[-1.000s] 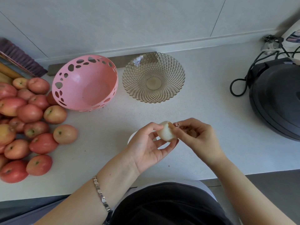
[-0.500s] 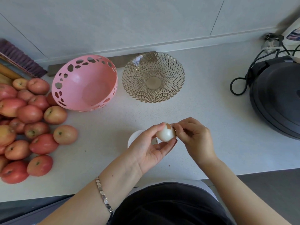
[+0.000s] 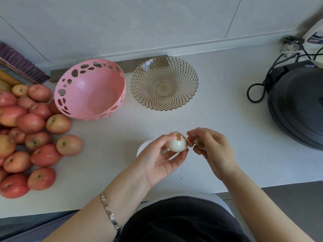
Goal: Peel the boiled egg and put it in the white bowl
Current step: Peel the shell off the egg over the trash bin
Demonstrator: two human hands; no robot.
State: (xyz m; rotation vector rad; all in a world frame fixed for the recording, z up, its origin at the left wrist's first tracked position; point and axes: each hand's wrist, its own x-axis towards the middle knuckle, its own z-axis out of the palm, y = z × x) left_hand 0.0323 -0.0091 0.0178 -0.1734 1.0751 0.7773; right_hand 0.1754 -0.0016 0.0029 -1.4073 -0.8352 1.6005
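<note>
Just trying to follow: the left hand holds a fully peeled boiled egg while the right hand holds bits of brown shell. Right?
Not fully peeled: the head view shows a patch of brown shell on top of the white boiled egg in the left hand. The right hand does hold bits of brown shell.

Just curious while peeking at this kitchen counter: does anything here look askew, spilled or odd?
The pink plastic bowl with cut-out holes sits tilted, its opening turned toward the camera, unlike the level clear patterned glass bowl beside it. A small brown fleck, likely eggshell, lies on the pale speckled counter near the left hand.
</note>
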